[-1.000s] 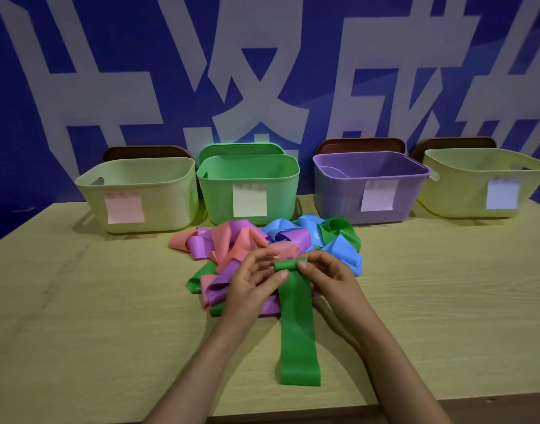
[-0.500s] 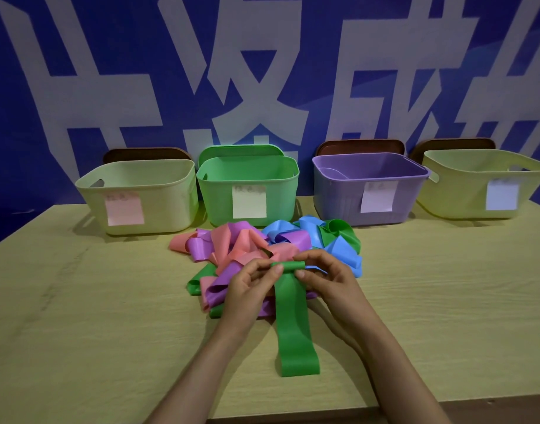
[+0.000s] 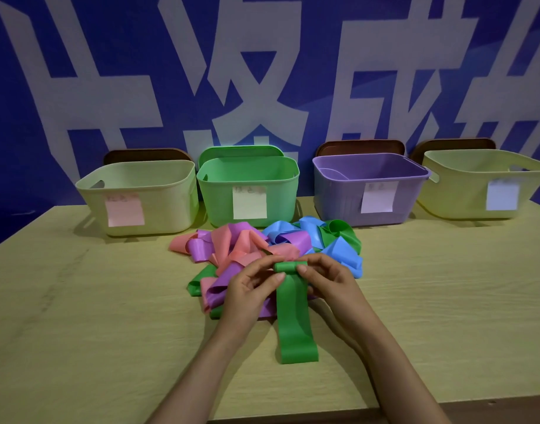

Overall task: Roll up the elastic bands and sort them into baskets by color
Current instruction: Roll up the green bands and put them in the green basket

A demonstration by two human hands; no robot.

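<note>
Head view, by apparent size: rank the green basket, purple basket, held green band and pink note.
Largest: purple basket and green basket, too alike to rank.
Next: green band, though it lies nearer the camera.
Smallest: pink note.

Staged sorting station: pale wooden table (image 3: 79, 332), four labelled baskets (image 3: 219, 194), blue banner (image 3: 24, 123) with huge white characters
</note>
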